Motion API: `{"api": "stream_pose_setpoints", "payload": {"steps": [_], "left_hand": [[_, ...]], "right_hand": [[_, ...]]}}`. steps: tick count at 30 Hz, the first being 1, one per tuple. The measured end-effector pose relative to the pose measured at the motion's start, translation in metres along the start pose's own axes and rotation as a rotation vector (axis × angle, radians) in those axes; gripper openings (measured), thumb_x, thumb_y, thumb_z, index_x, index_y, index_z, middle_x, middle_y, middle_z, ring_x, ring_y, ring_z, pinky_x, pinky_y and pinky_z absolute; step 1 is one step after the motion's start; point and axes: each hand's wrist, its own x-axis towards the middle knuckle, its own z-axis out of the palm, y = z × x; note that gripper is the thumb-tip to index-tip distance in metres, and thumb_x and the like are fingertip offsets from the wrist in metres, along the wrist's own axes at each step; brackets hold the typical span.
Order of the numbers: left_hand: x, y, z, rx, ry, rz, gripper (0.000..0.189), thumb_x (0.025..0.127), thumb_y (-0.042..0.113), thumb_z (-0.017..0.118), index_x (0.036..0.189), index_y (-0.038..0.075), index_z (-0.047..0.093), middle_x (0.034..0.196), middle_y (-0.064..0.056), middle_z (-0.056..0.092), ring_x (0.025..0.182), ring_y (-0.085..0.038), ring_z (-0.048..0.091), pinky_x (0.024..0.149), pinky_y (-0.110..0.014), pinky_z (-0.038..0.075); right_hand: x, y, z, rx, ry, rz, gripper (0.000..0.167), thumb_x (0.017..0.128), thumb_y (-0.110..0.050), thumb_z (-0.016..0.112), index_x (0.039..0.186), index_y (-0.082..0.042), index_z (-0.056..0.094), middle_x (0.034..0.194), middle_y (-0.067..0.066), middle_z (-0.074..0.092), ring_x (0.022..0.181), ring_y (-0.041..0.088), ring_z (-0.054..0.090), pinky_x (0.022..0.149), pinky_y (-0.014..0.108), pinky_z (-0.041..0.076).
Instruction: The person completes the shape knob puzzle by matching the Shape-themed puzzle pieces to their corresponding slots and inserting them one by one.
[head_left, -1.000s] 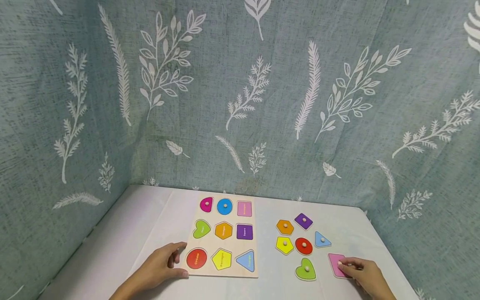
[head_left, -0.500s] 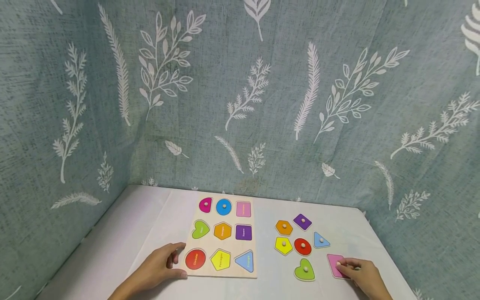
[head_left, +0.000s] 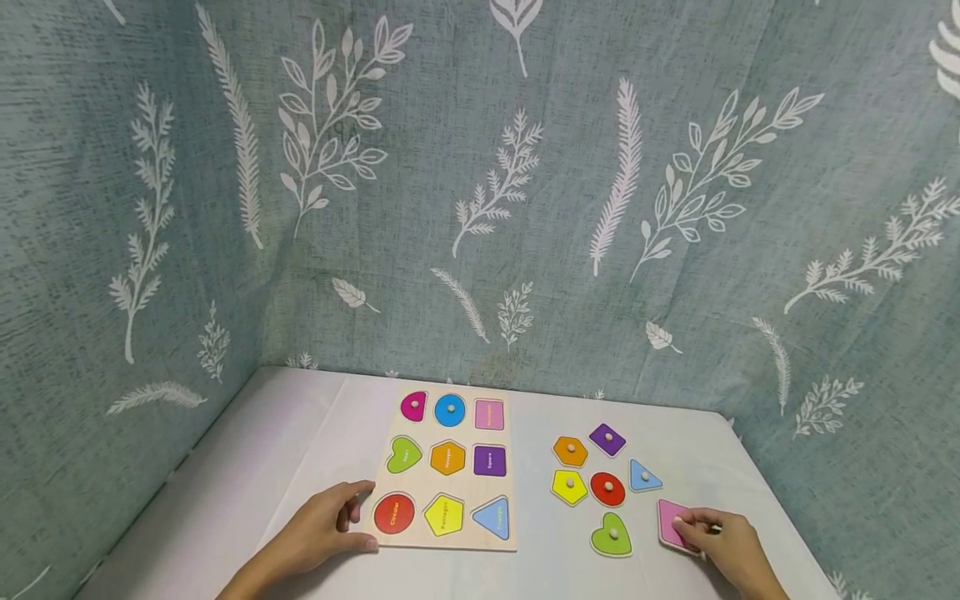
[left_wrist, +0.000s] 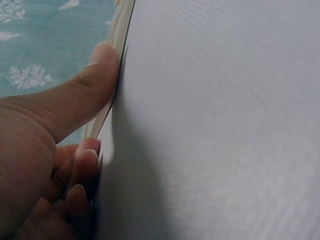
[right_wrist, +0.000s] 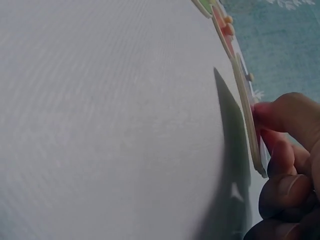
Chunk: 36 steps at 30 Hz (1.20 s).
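Observation:
On the left lies a wooden shape puzzle board (head_left: pixel 450 546) with a magenta semicircle piece (head_left: pixel 414 406) and a blue round piece (head_left: pixel 450 410) in its top row. My left hand (head_left: pixel 318 525) holds the board's near left corner, thumb at the front and fingers along the side. In the left wrist view the thumb (left_wrist: pixel 100 65) presses the board's edge. My right hand (head_left: pixel 723 542) pinches the knob of a pink rectangle puzzle piece (head_left: pixel 671 525). The right wrist view shows that piece (right_wrist: pixel 250 135) slightly raised, with a shadow beneath.
Loose knobbed pieces lie between board and right hand: orange hexagon (head_left: pixel 570 461), purple square (head_left: pixel 600 433), yellow pentagon (head_left: pixel 562 483), red circle (head_left: pixel 606 500), blue triangle (head_left: pixel 641 477) and green heart (head_left: pixel 611 546). Leaf-patterned cloth (head_left: pixel 480 208) surrounds the white table (head_left: pixel 225 483).
The pink rectangle piece has risen slightly and tilted in my right hand's pinch. My left hand keeps its place at the board's corner.

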Motion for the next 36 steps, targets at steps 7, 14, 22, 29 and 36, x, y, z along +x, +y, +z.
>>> {"api": "stream_pose_setpoints", "payload": {"steps": [7,14,22,29,36], "left_hand": [[-0.001,-0.002,0.0,-0.003,-0.001,0.003,0.087,0.063,0.034,0.098,0.133,-0.002,0.061,0.084,0.004,0.05,0.073,-0.007,0.046,0.063,-0.024,0.04],[-0.001,-0.002,0.001,-0.001,0.001,0.005,0.088,0.063,0.035,0.098,0.134,-0.002,0.061,0.084,0.004,0.05,0.073,-0.006,0.045,0.063,-0.024,0.04],[-0.001,-0.001,0.0,0.009,0.003,0.007,0.086,0.063,0.034,0.098,0.133,-0.002,0.062,0.083,0.005,0.05,0.073,-0.006,0.046,0.064,-0.024,0.04],[-0.002,-0.002,0.001,0.006,0.006,0.022,0.086,0.063,0.034,0.098,0.133,-0.002,0.061,0.084,0.005,0.05,0.073,-0.006,0.045,0.063,-0.024,0.04],[-0.002,-0.003,0.001,0.012,0.008,0.029,0.086,0.064,0.035,0.097,0.133,-0.002,0.062,0.085,0.005,0.05,0.073,-0.005,0.045,0.064,-0.024,0.04]], "right_hand": [[-0.001,-0.008,0.0,0.027,0.021,-0.021,0.044,0.084,-0.042,0.084,0.099,-0.001,0.075,0.068,0.0,0.053,0.066,0.016,0.048,0.052,0.028,0.039],[-0.002,-0.015,0.001,0.044,0.025,-0.069,0.042,0.086,-0.037,0.084,0.102,0.0,0.076,0.07,-0.002,0.053,0.064,0.011,0.045,0.053,0.026,0.036],[-0.001,-0.022,0.004,0.032,0.038,-0.106,0.039,0.084,-0.036,0.086,0.1,-0.002,0.076,0.072,-0.002,0.054,0.065,0.009,0.045,0.054,0.025,0.035],[0.002,-0.033,0.008,0.02,0.027,-0.126,0.048,0.083,-0.038,0.086,0.108,0.001,0.076,0.073,-0.001,0.054,0.07,0.011,0.047,0.056,0.025,0.037],[0.006,-0.044,0.014,0.056,0.027,-0.166,0.039,0.084,-0.035,0.086,0.104,-0.003,0.078,0.073,0.0,0.056,0.071,0.011,0.049,0.058,0.024,0.039]]}}
